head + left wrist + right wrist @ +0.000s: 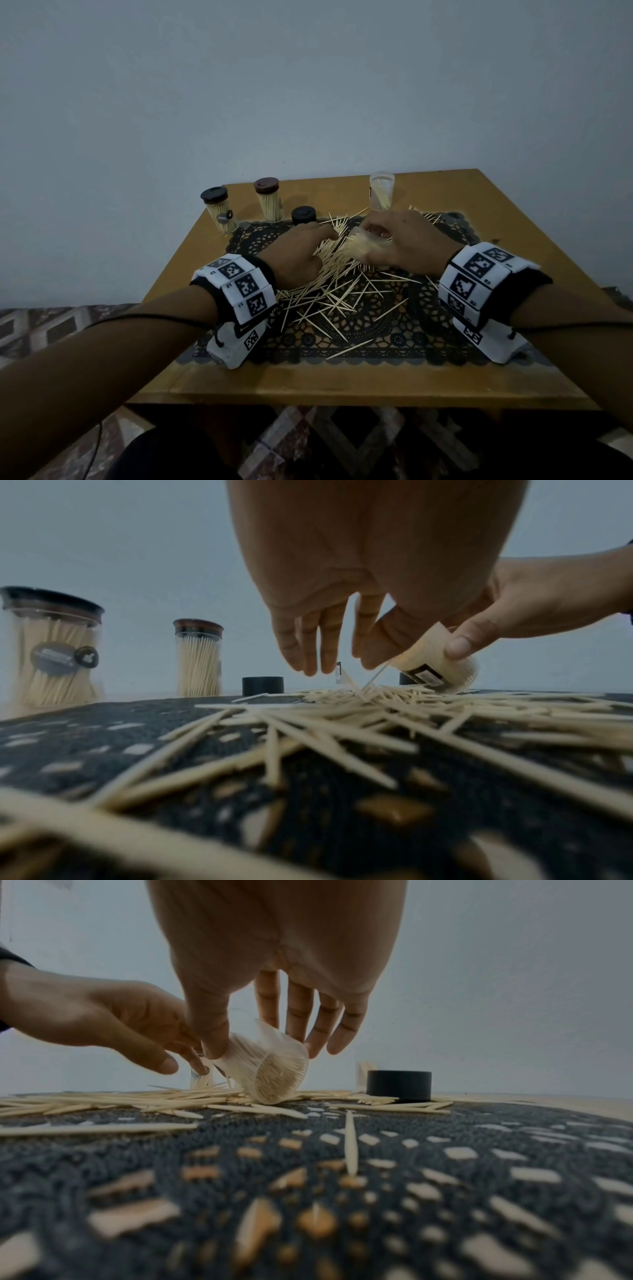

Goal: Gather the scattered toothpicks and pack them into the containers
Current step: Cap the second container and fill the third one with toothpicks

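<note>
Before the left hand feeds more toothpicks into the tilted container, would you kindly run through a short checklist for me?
1. Right hand grips the tilted clear plastic container: ok.
2. Container's base rests on the black lace mat: ok.
3. Left hand holds toothpicks ready: cannot tell; its fingers hang straight over the pile.
4. Loose wooden toothpicks gathered up: not ok, many lie scattered.
5. Loose black round lid within reach: ok.
6. Upright open clear container standing clear of the hands: ok.

Pale toothpicks (337, 289) strewn across mat — clear full container (265, 1073) tilted.
</note>
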